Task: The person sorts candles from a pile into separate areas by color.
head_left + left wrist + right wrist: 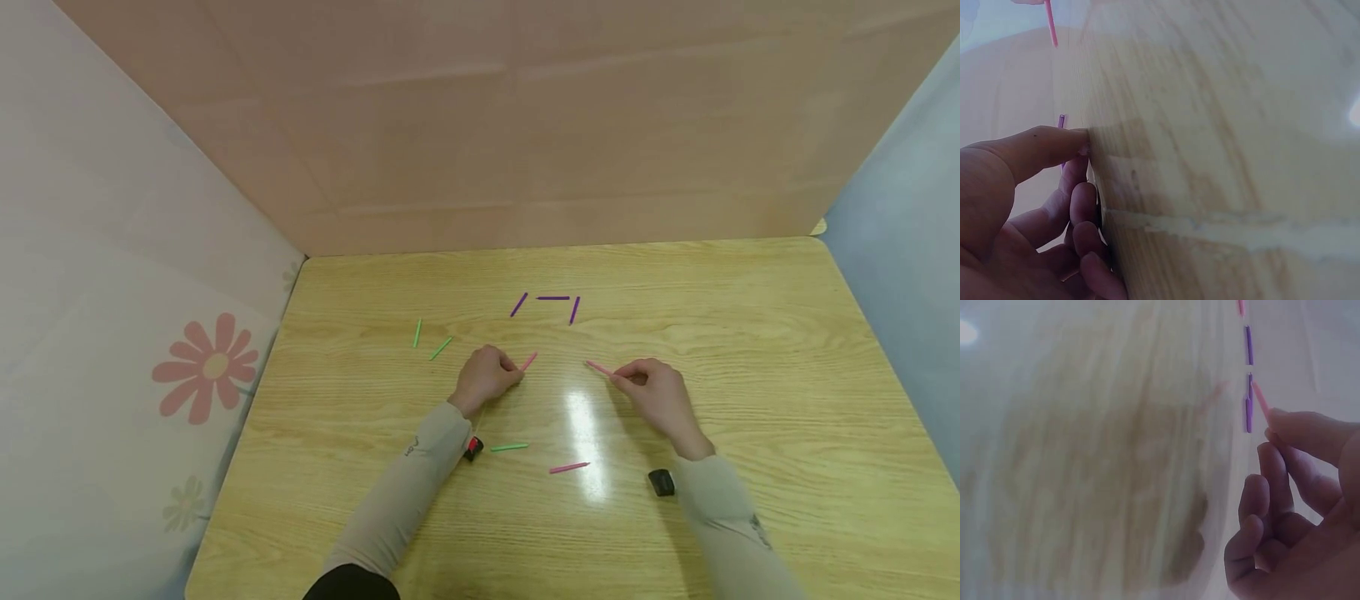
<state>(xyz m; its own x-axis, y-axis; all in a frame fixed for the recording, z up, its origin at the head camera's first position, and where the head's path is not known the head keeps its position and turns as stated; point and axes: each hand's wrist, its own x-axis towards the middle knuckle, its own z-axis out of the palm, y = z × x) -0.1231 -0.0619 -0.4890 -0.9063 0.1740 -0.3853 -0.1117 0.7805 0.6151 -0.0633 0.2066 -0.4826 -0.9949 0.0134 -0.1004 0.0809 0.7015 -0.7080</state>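
- The left hand rested on the pale wooden table, its fingers curled round a thin pink plastic stick whose far end poked out toward the table's middle.
- The right hand pinched a second thin pink stick between thumb and fingertips, its free end pointing at the left hand; the right wrist view showed this stick clamped under the thumb.
- Three short purple sticks lay on the table beyond both hands, set as an open frame: one flat across, one slanted at each end.
- Two green sticks lay apart from each other, just beyond and outward of the left hand.
- A third green stick lay near the left wrist, and a loose pink stick lay beside it, between the two forearms.
- A peach-coloured screen stood behind the table's far edge.
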